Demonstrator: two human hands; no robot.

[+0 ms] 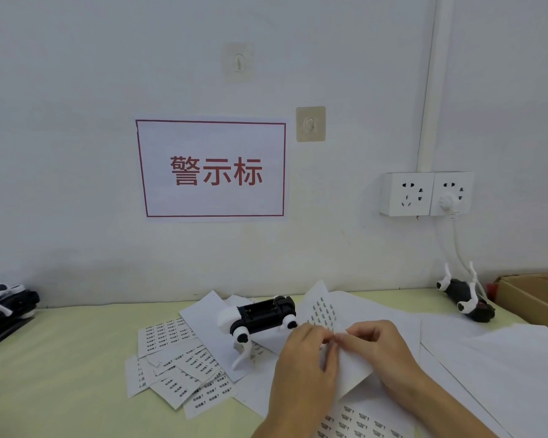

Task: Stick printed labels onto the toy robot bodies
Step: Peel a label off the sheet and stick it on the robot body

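While the left hand [304, 352] and right hand [382, 349] pinched one label sheet [321, 311] between meeting fingertips, I logged: toy robot body [260, 314], black and white, on its back just beyond the left hand's grip; loose label strips [174, 358] farther left; second toy robot [465, 295] well right.

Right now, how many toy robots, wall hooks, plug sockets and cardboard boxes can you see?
Toy robots: 3, one in the middle, one at the right, at least one at the left edge
Wall hooks: 2
Plug sockets: 2
Cardboard boxes: 1
Total: 8
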